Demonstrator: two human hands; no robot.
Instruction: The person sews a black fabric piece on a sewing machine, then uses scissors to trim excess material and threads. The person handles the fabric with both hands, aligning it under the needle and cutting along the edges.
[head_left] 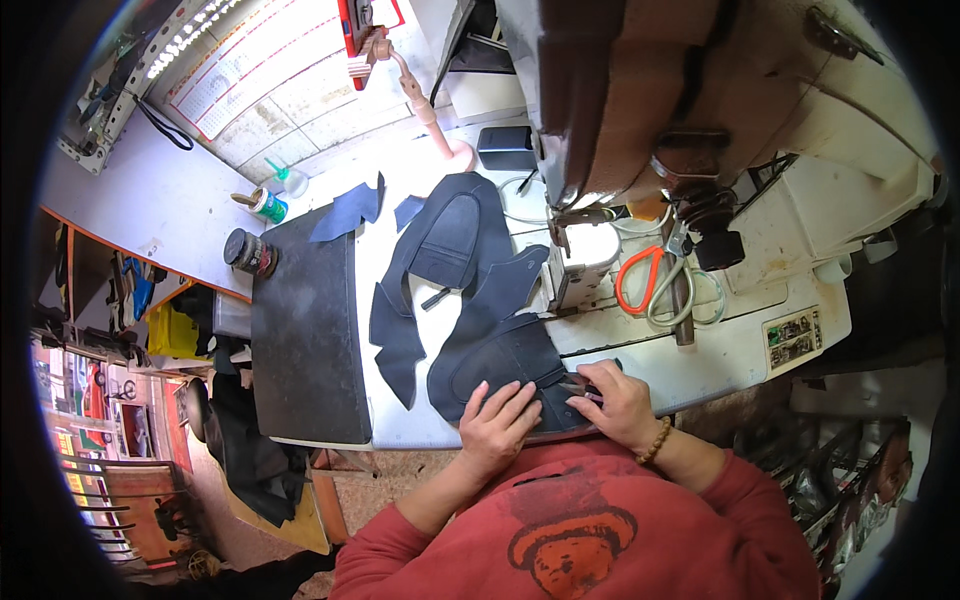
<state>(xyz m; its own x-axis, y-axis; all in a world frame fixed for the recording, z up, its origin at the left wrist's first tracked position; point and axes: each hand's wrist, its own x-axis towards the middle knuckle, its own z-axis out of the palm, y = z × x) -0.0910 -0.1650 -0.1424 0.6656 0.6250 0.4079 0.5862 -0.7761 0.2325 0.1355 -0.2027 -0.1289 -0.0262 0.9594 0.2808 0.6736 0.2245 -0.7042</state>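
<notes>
Dark navy, leather-like cut pieces lie on the white worktable (400,425), the nearest a stitched panel (500,360) with a curved seam. My left hand (497,425) rests flat on this panel's near edge, fingers stretched out and holding nothing. At the panel's right side, my right hand (620,405) is closed round a small dark tool (580,388) with a thin tip against the material. My fingers cover most of the tool, so its exact kind does not show. Beyond lies a similar stitched piece (448,235), and narrower cut pieces (395,340) are left of it.
The sewing machine (600,100) stands over the table at right. Orange-handled scissors (637,282) lie beside it. A black mat (310,340), a dark jar (248,252) and a green-white can (268,205) are at left. A pink phone stand (425,115) and a black box (507,148) stand behind.
</notes>
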